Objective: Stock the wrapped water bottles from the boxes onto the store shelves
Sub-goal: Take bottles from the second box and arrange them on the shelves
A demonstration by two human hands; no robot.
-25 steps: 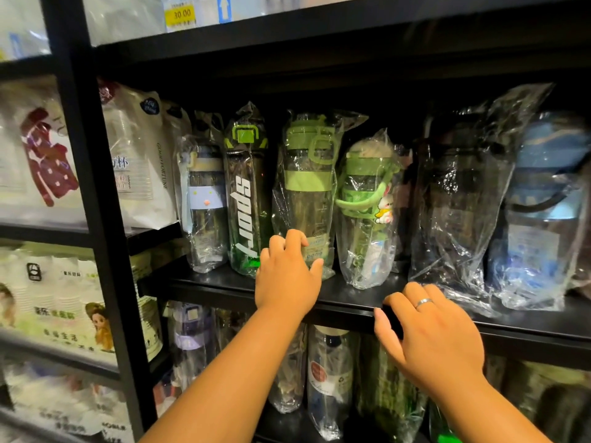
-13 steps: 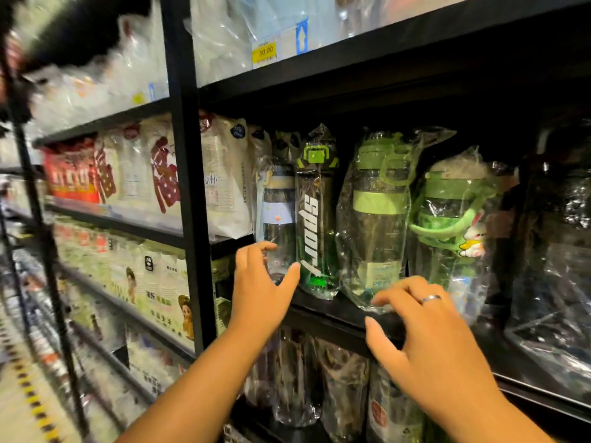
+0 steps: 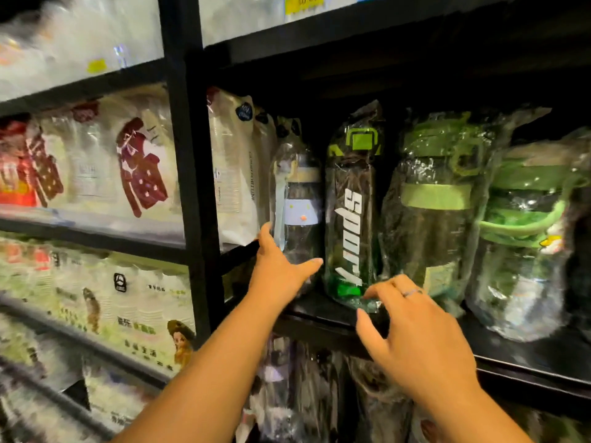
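From my head camera, my left hand (image 3: 281, 266) reaches up to the black shelf (image 3: 323, 311), fingers spread, thumb out to the right. It sits in front of the lower part of a clear wrapped bottle (image 3: 299, 199) with a pale band round its middle; the palm seems to rest against the wrap, though I cannot tell whether the fingers really grip it.

My right hand (image 3: 415, 330) hovers over the shelf's front edge, fingers curled and apart, a ring (image 3: 412, 292) on one of them. The fingertips (image 3: 371, 294) are at the foot of the dark bottle (image 3: 350, 212) marked "sport", which has a green cap. I cannot tell whether they pinch its wrap or only touch it.

The wrapped bottles stand upright in a row on this shelf: the clear one at the left, the sport one just beside it, then a tall green-lidded bottle (image 3: 435, 203), then a squat green one (image 3: 524, 238) with a loop handle. More wrapped bottles (image 3: 297, 394) stand on the shelf below, blurred.

Left of the black post (image 3: 188, 174), white packets (image 3: 140, 164) with red print fill the next bay. A yellow price tag (image 3: 303, 3) sits on the shelf above.
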